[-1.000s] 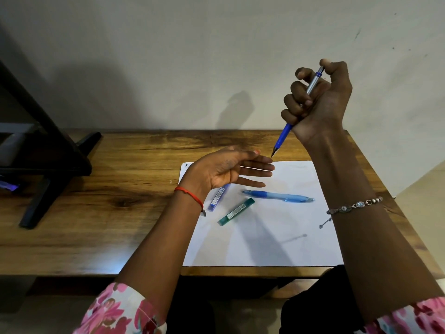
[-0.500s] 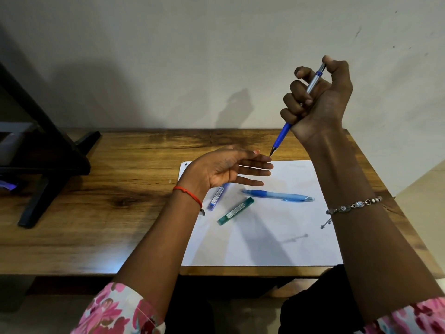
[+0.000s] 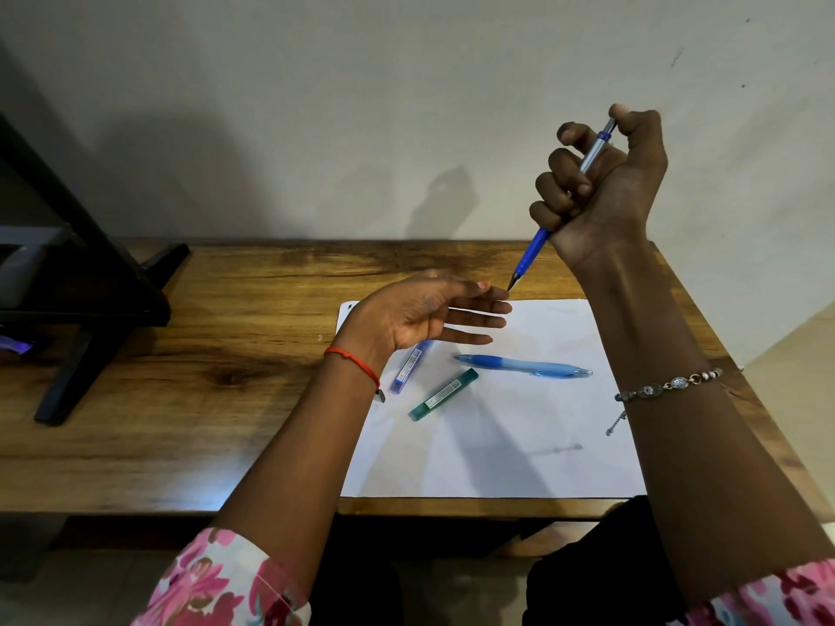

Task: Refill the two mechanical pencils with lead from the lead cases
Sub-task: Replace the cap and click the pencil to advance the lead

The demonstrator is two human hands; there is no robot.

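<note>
The right hand (image 3: 601,187) is raised above the wooden surface (image 3: 180,377). Its grip is closed in a fist round the blue and silver mechanical pencil (image 3: 536,247), with the thumb laid over the push-button end and the tip slanting down to the left. The left hand (image 3: 424,311) waits below with its grip wide, fingers straight, holding nothing. The pencil's tip sits just at its index fingertip (image 3: 499,293). The pale blue translucent mechanical pencil (image 3: 524,366) lies on the white sheet of paper (image 3: 497,445), near the green lead case (image 3: 445,395) and the purple translucent lead case (image 3: 409,365). The purple one is partly hidden under the left wrist, and neither case is in a hand.

This reads as a click test, checking whether any lead is left before refilling. To do it well, press the thumb straight along the barrel so the tip doesn't swing, and hold the open palm directly beneath to catch any stub that drops. Whether lead shows at the tip is too small to tell. If nothing feeds, the cap likely comes off next, so a looser hold nearer the top would help
</note>
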